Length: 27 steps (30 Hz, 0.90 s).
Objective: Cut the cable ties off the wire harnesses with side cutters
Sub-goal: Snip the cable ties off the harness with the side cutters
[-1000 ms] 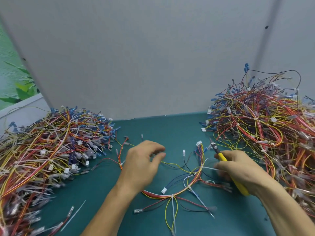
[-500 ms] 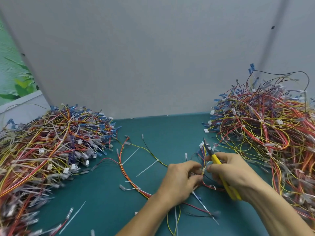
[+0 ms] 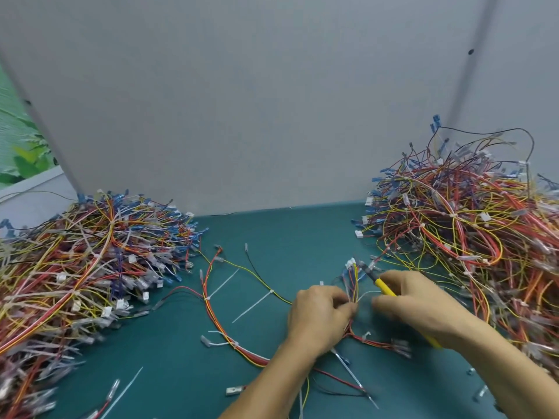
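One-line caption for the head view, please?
Left hand pinches a wire harness on the teal table; right hand holds yellow side cutters beside it.

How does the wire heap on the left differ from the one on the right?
The left heap lies low and flat; the right heap mounds higher. Only the right heap, not the left, has a black wire looping high above it. Both are red-and-yellow tangles on the teal table.

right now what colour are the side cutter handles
Yellow; head view shows the side cutters in the right hand.
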Tool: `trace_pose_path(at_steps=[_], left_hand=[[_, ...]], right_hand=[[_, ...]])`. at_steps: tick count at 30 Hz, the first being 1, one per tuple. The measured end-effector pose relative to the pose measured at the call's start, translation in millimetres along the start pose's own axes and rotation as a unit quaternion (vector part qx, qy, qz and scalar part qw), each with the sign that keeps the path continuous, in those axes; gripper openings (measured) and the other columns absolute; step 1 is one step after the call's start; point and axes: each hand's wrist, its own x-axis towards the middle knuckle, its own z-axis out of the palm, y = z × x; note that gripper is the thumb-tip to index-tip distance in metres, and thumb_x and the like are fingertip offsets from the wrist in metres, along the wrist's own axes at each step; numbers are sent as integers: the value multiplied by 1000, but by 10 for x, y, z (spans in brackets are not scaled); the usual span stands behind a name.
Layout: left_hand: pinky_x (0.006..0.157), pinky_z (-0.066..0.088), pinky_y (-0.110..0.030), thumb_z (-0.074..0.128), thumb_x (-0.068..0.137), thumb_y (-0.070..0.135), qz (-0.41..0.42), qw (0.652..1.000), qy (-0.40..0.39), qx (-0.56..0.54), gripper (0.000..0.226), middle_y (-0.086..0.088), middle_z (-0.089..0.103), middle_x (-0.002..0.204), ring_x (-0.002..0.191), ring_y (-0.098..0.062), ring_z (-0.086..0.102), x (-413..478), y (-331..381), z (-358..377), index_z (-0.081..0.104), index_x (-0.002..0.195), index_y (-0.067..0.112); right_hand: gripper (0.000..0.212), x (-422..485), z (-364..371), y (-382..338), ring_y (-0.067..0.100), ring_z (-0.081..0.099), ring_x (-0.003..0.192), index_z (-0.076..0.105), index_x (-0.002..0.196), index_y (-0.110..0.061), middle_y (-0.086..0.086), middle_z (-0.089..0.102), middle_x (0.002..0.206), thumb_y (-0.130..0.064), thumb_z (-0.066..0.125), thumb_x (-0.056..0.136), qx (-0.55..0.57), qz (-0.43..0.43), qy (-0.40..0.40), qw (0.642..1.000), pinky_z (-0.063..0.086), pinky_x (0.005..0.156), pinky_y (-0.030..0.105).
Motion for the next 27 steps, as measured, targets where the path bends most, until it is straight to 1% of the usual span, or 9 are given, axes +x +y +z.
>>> trace_pose_path(at_steps=[2,4,6,8,13,17,19,22,27], left_hand=[[71,52,-29,67,82,37,-15,999,-18,-43,17,0,72,76,75,-19,67,31,-27,-41,72,86,21],[56,51,-25,67,85,20,-47,987,-48,-148,6,-3,68,66,52,-12,62,55,-42,-90,69,81,16],[43,45,-20,63,88,7,-70,969,-78,-225,9,-4,64,64,40,-6,54,74,-44,-125,63,81,13],[41,43,-18,61,89,3,-77,962,-88,-246,12,-4,64,65,39,-5,53,86,-41,-126,59,82,12],[42,44,-18,61,89,3,-77,958,-82,-264,11,-4,64,65,40,-6,54,73,-39,-121,57,82,10],[45,45,-18,60,90,6,-63,955,-79,-280,13,-3,65,68,43,-7,54,60,-57,-124,61,79,12],[46,45,-17,61,91,8,-57,952,-85,-289,15,-2,64,68,45,-7,53,53,-59,-127,62,76,13],[47,45,-18,61,90,9,-54,947,-92,-303,17,-1,62,66,47,-7,53,46,-57,-136,63,74,14],[45,45,-18,59,90,4,-47,942,-87,-320,17,-2,64,66,46,-9,54,41,-57,-144,62,76,13]], right_hand=[[12,-45,-42,46,15,56,70,58,86,-21,-1,63,76,-26,67,78,-118,-24,27,992,43,65,31],[12,-82,-62,50,17,52,72,55,79,-19,0,59,74,-27,63,76,-194,-59,33,979,41,64,31],[14,-120,-86,61,19,52,75,53,77,-18,0,57,75,-30,60,74,-244,-80,33,966,44,67,35],[16,-149,-116,82,20,54,80,50,77,-20,-3,55,79,-33,57,73,-291,-88,34,952,48,70,36],[14,-183,-64,99,19,55,92,48,82,-26,-10,45,84,-37,53,76,-352,-104,17,930,46,70,30],[21,-227,-11,69,20,57,100,55,99,-29,-10,40,88,-37,53,80,-389,-116,42,913,40,69,30],[24,-245,3,60,21,57,101,56,104,-28,-10,43,93,-37,51,82,-408,-121,57,903,42,71,31],[24,-260,34,54,22,57,103,55,107,-27,-8,48,102,-39,47,87,-417,-130,66,897,45,75,32],[24,-267,60,53,22,57,104,55,108,-28,-8,49,105,-39,44,90,-425,-136,71,892,46,76,32]])
